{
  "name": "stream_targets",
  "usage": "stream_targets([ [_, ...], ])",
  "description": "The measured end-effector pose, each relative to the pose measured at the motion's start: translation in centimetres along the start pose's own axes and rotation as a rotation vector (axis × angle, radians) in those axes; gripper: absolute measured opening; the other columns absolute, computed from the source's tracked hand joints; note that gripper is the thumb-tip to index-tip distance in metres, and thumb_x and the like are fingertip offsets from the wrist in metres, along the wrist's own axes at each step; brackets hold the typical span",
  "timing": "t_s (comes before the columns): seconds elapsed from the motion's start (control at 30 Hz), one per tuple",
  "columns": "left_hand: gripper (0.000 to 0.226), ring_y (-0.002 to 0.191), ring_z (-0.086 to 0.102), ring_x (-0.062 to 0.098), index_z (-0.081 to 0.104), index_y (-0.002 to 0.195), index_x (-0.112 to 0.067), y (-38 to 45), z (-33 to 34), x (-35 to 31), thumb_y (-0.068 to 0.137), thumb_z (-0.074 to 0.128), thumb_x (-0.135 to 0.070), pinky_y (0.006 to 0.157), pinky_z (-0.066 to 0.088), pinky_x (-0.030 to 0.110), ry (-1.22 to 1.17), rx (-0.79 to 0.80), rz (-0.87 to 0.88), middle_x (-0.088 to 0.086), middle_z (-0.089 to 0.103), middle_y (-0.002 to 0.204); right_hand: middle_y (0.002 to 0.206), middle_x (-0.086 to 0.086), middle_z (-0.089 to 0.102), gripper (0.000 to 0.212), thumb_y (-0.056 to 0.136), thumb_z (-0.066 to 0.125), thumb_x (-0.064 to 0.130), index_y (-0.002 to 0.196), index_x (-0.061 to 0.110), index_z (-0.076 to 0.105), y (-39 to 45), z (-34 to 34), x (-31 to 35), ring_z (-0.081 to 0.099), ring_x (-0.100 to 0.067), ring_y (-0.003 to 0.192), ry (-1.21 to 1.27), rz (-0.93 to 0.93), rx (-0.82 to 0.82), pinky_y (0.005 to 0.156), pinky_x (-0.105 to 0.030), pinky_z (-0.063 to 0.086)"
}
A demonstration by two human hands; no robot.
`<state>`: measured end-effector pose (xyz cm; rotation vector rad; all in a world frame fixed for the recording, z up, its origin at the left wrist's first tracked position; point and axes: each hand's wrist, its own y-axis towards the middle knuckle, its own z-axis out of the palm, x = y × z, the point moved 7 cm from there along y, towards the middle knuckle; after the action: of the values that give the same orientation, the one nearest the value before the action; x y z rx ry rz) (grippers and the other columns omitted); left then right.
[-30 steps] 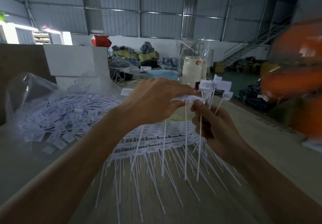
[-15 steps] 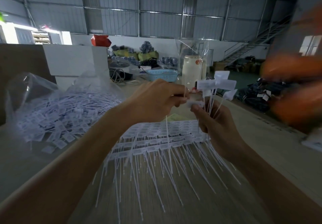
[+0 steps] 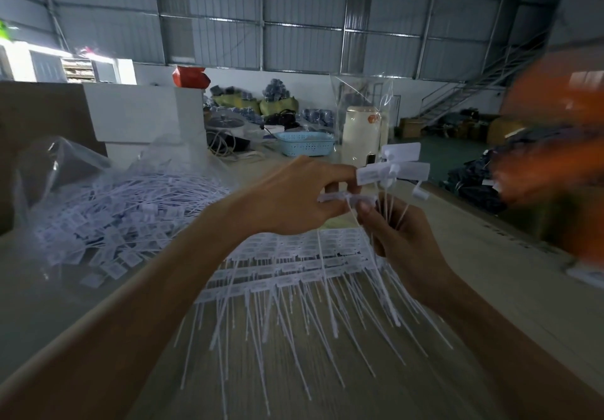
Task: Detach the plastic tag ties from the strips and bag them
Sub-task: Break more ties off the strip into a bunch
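Note:
My right hand [image 3: 397,243] grips a bunch of loose white tag ties [image 3: 397,171], heads up and tails hanging down. My left hand [image 3: 291,200] pinches a short strip piece of ties [image 3: 343,198] between thumb and fingers, right beside the right thumb. Several strips of joined ties [image 3: 294,266] lie stacked on the table under both hands, tails pointing toward me. A clear plastic bag [image 3: 58,171] at the left holds a heap of detached ties [image 3: 124,220].
A wooden table [image 3: 490,256] carries the work. A white box [image 3: 137,115], a blue basket [image 3: 305,143] and a cream canister in a clear bag [image 3: 361,130] stand at the back. A blurred orange shape [image 3: 555,158] moves at the right edge.
My left hand has pulled the strip piece apart from the bunch and shifted it a little lower. The right hand's bunch rose slightly. The orange blur at the right keeps moving.

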<state>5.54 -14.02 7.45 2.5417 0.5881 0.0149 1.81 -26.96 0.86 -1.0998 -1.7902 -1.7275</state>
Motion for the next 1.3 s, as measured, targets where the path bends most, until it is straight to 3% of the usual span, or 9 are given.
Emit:
stream_targets([
  [0.1,0.022,0.06,0.056,0.008,0.066,0.117,-0.027,-0.1,-0.1,-0.4,0.097,0.06,-0.035,0.057,0.047,0.031,-0.007,-0.023,0.017,-0.016,0.06,0.076,0.058,-0.015,0.033,0.047,0.093,0.06,0.032,0.079,-0.012,0.051,0.0,0.2,-0.1,0.033,-0.016,0.052,0.003,0.007,0.007,0.052,-0.026,0.032],
  [0.2,0.01,0.062,0.055,0.006,0.065,0.106,-0.024,-0.1,-1.0,-0.4,0.097,0.061,-0.028,0.058,0.047,0.029,-0.006,-0.082,0.019,-0.015,0.059,0.073,0.055,-0.012,0.034,0.045,0.093,0.06,0.027,0.076,-0.014,0.05,0.1,0.1,-0.5,0.034,-0.016,0.05,-0.017,0.043,0.023,0.05,-0.025,0.031],
  [0.3,0.006,0.065,0.052,-0.002,0.064,0.1,-0.027,-0.1,-1.9,-0.3,0.095,0.062,-0.029,0.058,0.039,0.02,0.001,-0.125,0.01,-0.022,0.053,0.071,0.055,-0.018,0.034,0.041,0.092,0.055,0.034,0.072,-0.001,0.059,0.1,0.3,-1.2,0.03,-0.021,0.049,-0.018,0.091,0.057,0.048,-0.029,0.026],
  [0.53,0.007,0.056,0.048,0.002,0.063,0.102,-0.025,-0.1,-1.5,-0.6,0.095,0.063,-0.026,0.056,0.039,0.023,-0.026,-0.109,0.003,-0.022,0.048,0.065,0.057,-0.026,0.027,0.046,0.098,0.046,0.04,0.062,0.012,0.049,0.0,1.3,-2.3,0.022,-0.017,0.045,0.049,0.216,0.111,0.046,-0.03,0.017],
  [0.8,0.036,0.048,0.047,0.004,0.047,0.103,-0.03,-0.4,-1.4,0.5,0.083,0.074,-0.044,0.05,0.032,0.017,-0.114,-0.059,-0.069,-0.02,0.056,0.053,0.071,-0.019,0.056,0.042,0.106,0.035,0.015,0.077,-0.006,0.057,-0.3,1.1,-1.2,0.057,-0.022,0.061,0.073,0.183,0.077,0.066,-0.033,0.054],
  [0.9,0.035,0.068,0.059,-0.003,0.055,0.092,-0.034,-0.2,-1.5,0.5,0.074,0.081,-0.048,0.057,0.039,0.012,-0.106,-0.059,-0.083,-0.02,0.065,0.074,0.059,-0.005,0.048,0.038,0.106,0.037,0.018,0.08,0.004,0.059,-0.5,1.1,-1.7,0.039,-0.015,0.046,0.129,0.207,0.067,0.045,-0.027,0.037],
  [1.0,0.021,0.066,0.055,0.012,0.069,0.083,-0.028,0.0,-1.1,0.0,0.078,0.08,-0.045,0.06,0.039,0.022,-0.105,-0.032,-0.04,-0.007,0.065,0.073,0.054,0.006,0.034,0.036,0.104,0.042,0.022,0.075,0.019,0.064,-0.3,0.8,-2.2,0.022,-0.009,0.044,0.265,0.252,0.03,0.042,-0.021,0.02],
  [1.17,0.017,0.066,0.061,0.02,0.078,0.085,-0.023,0.2,-0.4,-0.2,0.088,0.069,-0.037,0.068,0.047,0.039,-0.14,0.0,-0.035,0.001,0.069,0.072,0.069,-0.008,0.02,0.028,0.082,0.066,0.046,0.072,0.021,0.072,-0.1,0.5,-2.3,0.018,-0.014,0.055,0.407,0.34,0.004,0.043,-0.021,0.02],
  [1.3,0.018,0.074,0.063,0.008,0.079,0.092,-0.022,0.3,0.2,-0.3,0.093,0.065,-0.034,0.07,0.047,0.025,-0.099,0.038,-0.039,-0.006,0.073,0.083,0.056,0.002,0.03,0.035,0.084,0.065,0.048,0.077,0.015,0.07,-0.2,0.7,-1.9,0.023,-0.011,0.048,0.229,0.219,0.087,0.042,-0.02,0.025],
])
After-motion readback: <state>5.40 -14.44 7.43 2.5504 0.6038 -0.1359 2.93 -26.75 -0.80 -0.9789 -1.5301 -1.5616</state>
